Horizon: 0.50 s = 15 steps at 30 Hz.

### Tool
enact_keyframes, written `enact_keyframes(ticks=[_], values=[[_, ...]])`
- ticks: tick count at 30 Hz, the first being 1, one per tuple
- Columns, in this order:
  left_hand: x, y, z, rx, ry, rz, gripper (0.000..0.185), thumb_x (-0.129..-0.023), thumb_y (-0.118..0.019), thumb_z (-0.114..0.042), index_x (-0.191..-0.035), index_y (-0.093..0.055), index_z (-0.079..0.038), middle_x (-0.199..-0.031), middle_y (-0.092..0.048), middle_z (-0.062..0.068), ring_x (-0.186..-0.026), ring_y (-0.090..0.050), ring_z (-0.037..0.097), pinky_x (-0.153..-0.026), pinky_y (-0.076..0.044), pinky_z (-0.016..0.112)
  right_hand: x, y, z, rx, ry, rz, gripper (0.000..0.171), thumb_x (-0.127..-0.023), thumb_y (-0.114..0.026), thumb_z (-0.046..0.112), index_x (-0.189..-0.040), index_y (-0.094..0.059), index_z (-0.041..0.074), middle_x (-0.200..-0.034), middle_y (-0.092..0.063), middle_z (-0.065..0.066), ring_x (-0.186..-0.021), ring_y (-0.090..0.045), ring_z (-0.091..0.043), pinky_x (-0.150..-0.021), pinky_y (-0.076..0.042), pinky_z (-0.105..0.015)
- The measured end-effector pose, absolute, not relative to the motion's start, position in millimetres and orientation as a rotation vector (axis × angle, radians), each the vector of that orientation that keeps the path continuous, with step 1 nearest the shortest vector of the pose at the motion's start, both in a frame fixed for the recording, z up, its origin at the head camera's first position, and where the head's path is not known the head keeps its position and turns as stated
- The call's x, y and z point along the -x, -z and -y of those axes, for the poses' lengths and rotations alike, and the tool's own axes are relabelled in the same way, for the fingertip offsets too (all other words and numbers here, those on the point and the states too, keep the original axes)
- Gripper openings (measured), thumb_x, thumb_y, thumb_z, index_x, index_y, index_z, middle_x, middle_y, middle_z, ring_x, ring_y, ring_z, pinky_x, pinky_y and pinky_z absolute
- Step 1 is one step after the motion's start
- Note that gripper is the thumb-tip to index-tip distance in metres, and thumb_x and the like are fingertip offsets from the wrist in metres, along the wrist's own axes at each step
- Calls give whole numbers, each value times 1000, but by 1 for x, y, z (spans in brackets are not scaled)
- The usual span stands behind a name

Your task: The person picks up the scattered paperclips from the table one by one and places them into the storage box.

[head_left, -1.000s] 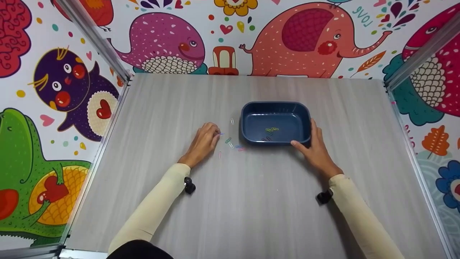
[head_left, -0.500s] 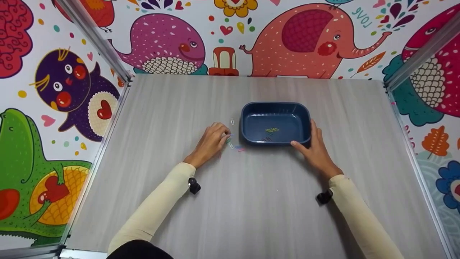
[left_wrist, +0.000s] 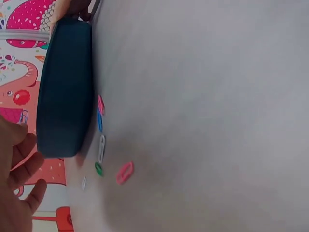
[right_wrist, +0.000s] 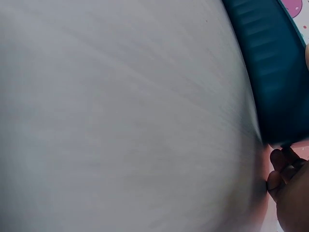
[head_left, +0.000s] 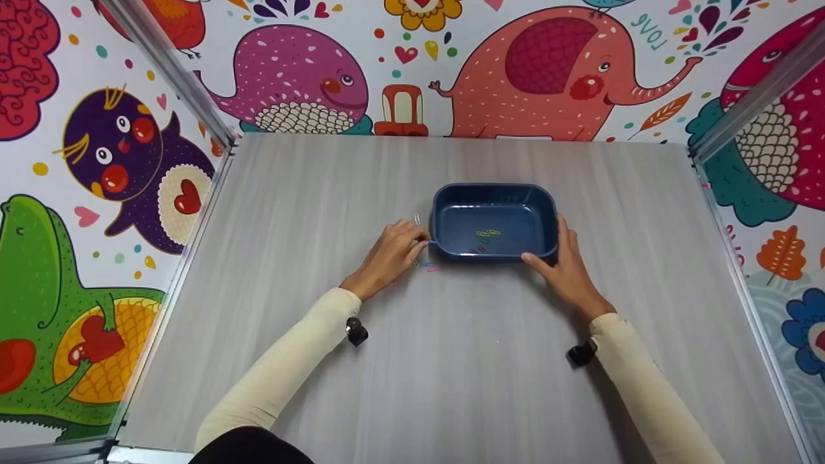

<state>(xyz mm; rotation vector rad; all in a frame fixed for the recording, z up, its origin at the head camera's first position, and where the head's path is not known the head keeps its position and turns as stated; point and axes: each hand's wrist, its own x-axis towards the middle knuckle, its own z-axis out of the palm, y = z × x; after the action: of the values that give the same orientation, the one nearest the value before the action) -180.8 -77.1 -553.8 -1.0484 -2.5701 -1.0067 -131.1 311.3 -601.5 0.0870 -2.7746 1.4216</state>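
My left hand (head_left: 391,254) pinches a blue-purple paper clip (left_wrist: 24,116) between thumb and fingertip, just beside the left end of a dark blue rectangular dish (head_left: 464,219). At the dish's front right corner, my right hand (head_left: 567,274) grips it, thumb on the front rim and fingers along the right side. Yellow paper clips (head_left: 488,232) and dark red ones (head_left: 478,249) lie inside. Outside, in the left wrist view, a white clip (left_wrist: 102,148), a blue clip (left_wrist: 99,121), a green clip (left_wrist: 99,169) and pink clips (left_wrist: 125,173) lie on the table, partly hidden by my hand in the head view.
Another white clip (head_left: 417,219) lies left of the dish. The grey wood-grain table (head_left: 451,374) has metal rails at its sides and walls printed with cartoon animals (head_left: 541,71) behind and beside it.
My left hand has moved right with the pinched paper clip, from the loose clips to the dish's left edge. The right hand and the dish have stayed in place.
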Motion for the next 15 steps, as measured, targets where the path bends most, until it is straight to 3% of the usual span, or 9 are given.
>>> enact_keyframes(ticks=[3,9,15], values=[[181,551,72,1084,989,2557,8,-107,-72,-7,-109,-77,-3,-105,-78,9,-100,-69,29,-87,-54,50,131,601,-311,-81,-1425,2775,113,-102,-79,46,-178,-1,16,-168,-25,-31,-154,-33,-44,-126,-25,-68],[182,546,59,1143,965,2546,10,-109,-70,-10,-111,-77,-3,-109,-78,9,-105,-72,28,-112,-51,55,131,601,-311,-71,-1439,2768,113,-102,-79,46,-178,-2,16,-168,-25,-31,-154,-33,-43,-126,-25,-67],[183,543,45,1200,970,2540,9,-108,-71,-7,-112,-77,-2,-108,-76,9,-101,-67,27,-91,-55,49,131,602,-312,-75,-1440,2771,113,-102,-79,46,-178,-1,17,-170,-23,-30,-155,-31,-43,-126,-24,-67]])
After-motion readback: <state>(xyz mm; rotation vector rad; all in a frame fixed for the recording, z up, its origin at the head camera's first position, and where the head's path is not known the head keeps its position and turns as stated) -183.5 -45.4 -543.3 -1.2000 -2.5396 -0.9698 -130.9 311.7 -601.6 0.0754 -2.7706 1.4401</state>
